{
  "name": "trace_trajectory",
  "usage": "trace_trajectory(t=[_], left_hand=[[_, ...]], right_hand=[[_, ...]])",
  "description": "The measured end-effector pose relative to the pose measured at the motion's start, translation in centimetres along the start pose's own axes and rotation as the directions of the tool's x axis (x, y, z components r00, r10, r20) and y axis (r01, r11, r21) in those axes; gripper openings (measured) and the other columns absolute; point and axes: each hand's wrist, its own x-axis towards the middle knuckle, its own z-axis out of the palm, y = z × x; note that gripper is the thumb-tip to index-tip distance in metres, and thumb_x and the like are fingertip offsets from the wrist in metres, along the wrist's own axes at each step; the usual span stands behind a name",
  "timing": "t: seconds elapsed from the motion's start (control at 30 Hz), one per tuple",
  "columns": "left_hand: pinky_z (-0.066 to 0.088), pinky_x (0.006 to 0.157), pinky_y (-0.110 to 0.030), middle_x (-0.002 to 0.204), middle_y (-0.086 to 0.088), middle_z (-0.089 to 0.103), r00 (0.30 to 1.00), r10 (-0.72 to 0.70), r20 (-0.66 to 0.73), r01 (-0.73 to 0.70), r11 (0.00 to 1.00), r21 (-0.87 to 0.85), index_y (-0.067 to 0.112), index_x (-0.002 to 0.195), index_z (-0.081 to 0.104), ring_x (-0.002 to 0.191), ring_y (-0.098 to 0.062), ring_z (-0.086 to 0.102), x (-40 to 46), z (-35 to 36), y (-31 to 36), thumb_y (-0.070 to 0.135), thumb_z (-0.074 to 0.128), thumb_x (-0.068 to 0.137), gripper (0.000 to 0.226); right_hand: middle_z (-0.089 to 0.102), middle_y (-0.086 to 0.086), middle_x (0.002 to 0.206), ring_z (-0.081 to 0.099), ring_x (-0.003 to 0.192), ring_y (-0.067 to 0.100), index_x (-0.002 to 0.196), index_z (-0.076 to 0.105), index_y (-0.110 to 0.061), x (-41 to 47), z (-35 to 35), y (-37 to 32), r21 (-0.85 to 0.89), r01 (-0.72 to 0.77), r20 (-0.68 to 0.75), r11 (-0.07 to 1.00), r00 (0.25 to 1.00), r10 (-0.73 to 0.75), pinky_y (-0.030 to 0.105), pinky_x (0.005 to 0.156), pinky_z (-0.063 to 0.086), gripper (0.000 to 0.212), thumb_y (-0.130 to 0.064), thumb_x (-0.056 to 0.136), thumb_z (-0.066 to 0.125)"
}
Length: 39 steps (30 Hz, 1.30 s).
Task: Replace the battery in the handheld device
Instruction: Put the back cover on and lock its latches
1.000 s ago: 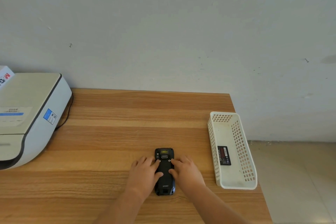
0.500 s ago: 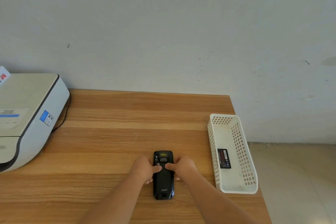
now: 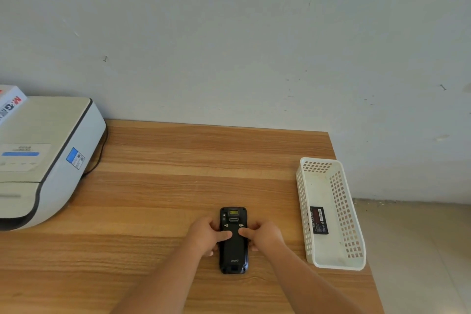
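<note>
**benchrat:** ok so where's everything sitting right now?

**volt_swap:** The handheld device is lying flat, back side up, near the front edge of the wooden bench. Scanner window end points toward the wall, logo end toward the person. Back cover looks like it's on, with two little latches showing just above the thumbs.

**benchrat:** and the hands?

**volt_swap:** Both on it. Left hand wraps the left edge, fingers curled around the side, thumb lying across the back cover. Right hand mirrors that on the right edge, thumb on the cover too. The thumb tips are close together in the middle of the back, not quite touching as far as I can tell. So each grip is narrow and holding the device itself.

**benchrat:** spare cell?

**volt_swap:** There's a battery lying flat inside the white basket, which sits at the bench's right edge, well apart from the device. The label's too small to read.

**benchrat:** anything else on there?

**volt_swap:** A white printer on the far left with a black cable running behind it, and a box with red print poking in on top of it.
</note>
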Motion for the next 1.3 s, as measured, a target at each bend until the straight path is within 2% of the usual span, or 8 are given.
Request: trace_trajectory(t=[0.13, 0.23, 0.37, 0.67, 0.87, 1.0, 1.13, 1.3], left_hand=[[0.057, 0.064, -0.034, 0.093, -0.002, 0.066, 1.0, 0.022, -0.017, -0.022, 1.0, 0.022, 0.019, 0.093, 0.057, 0.084, -0.02, 0.066, 0.2, 0.2, -0.3, 0.02, 0.081, 0.078, 0.028], [0.058, 0.079, -0.041, 0.089, 0.0, 0.068, 0.997, 0.066, -0.045, -0.063, 0.996, 0.068, 0.022, 0.088, 0.059, 0.082, -0.019, 0.067, 0.7, 0.3, -0.5, 0.024, 0.083, 0.075, 0.028], [0.057, 0.08, -0.04, 0.09, 0.005, 0.065, 0.991, 0.106, -0.082, -0.094, 0.986, 0.136, 0.026, 0.087, 0.056, 0.082, -0.014, 0.064, 0.2, 0.4, -0.8, 0.032, 0.081, 0.076, 0.028], [0.051, 0.051, -0.028, 0.101, -0.002, 0.066, 0.999, 0.053, 0.008, -0.053, 0.993, 0.104, 0.023, 0.099, 0.054, 0.079, -0.019, 0.066, -1.0, 1.0, -2.0, 0.024, 0.082, 0.077, 0.037], [0.058, 0.08, -0.039, 0.097, 0.002, 0.066, 0.994, 0.105, -0.036, -0.097, 0.98, 0.174, 0.027, 0.091, 0.052, 0.087, -0.018, 0.066, -1.1, 1.2, -1.9, 0.027, 0.083, 0.075, 0.035], [0.056, 0.055, -0.028, 0.102, 0.001, 0.065, 0.997, 0.073, 0.017, -0.075, 0.988, 0.132, 0.026, 0.106, 0.052, 0.081, -0.016, 0.067, -1.9, 1.0, -2.2, 0.028, 0.081, 0.078, 0.04], [0.051, 0.05, -0.023, 0.107, 0.0, 0.064, 0.997, 0.057, 0.06, -0.066, 0.985, 0.158, 0.026, 0.118, 0.05, 0.083, -0.016, 0.066, -2.3, 1.2, -2.9, 0.023, 0.084, 0.075, 0.055], [0.058, 0.083, -0.036, 0.1, 0.007, 0.065, 0.995, 0.096, 0.0, -0.094, 0.973, 0.213, 0.026, 0.112, 0.056, 0.091, -0.015, 0.065, -2.0, 1.5, -3.0, 0.024, 0.087, 0.069, 0.053]], right_hand=[[0.07, 0.002, 0.084, 0.069, 0.072, 0.016, 0.094, 0.057, -0.017, 0.1, 0.2, 0.5, 0.017, -0.013, 0.026, 1.0, 1.0, 0.012, 0.034, 0.075, 0.06, 0.026, -0.027, 0.082, 0.078], [0.071, 0.002, 0.086, 0.07, 0.076, 0.016, 0.095, 0.057, -0.018, 0.4, 0.4, 0.5, -0.001, -0.002, 0.014, 1.0, 1.0, 0.002, 0.035, 0.075, 0.06, 0.027, -0.029, 0.082, 0.078], [0.07, 0.003, 0.086, 0.071, 0.074, 0.018, 0.095, 0.054, -0.019, -0.1, 0.5, 0.6, -0.011, 0.01, 0.008, 1.0, 1.0, -0.01, 0.035, 0.073, 0.061, 0.023, -0.029, 0.085, 0.074], [0.071, 0.004, 0.09, 0.071, 0.077, 0.019, 0.093, 0.056, -0.02, -1.2, 1.2, 2.2, 0.037, 0.008, 0.052, 0.999, 0.999, -0.01, 0.036, 0.072, 0.061, 0.027, -0.018, 0.08, 0.079], [0.071, 0.007, 0.088, 0.072, 0.073, 0.02, 0.093, 0.055, -0.018, -1.3, 1.2, 2.2, 0.041, -0.001, 0.054, 0.999, 0.999, -0.001, 0.036, 0.069, 0.062, 0.023, -0.019, 0.084, 0.076], [0.07, 0.006, 0.09, 0.072, 0.072, 0.018, 0.097, 0.056, -0.018, -1.7, 1.0, 2.6, 0.063, -0.015, 0.057, 0.998, 0.998, 0.011, 0.035, 0.068, 0.062, 0.028, -0.022, 0.081, 0.079], [0.068, 0.003, 0.094, 0.071, 0.078, 0.015, 0.102, 0.056, -0.017, -2.0, 1.3, 3.1, 0.038, -0.01, 0.105, 0.999, 0.994, 0.006, 0.031, 0.067, 0.061, 0.036, -0.015, 0.077, 0.082], [0.065, -0.001, 0.094, 0.069, 0.078, 0.014, 0.103, 0.056, -0.019, -1.8, 1.4, 3.3, -0.004, 0.018, 0.105, 1.0, 0.994, -0.017, 0.028, 0.067, 0.061, 0.034, -0.016, 0.08, 0.08]])
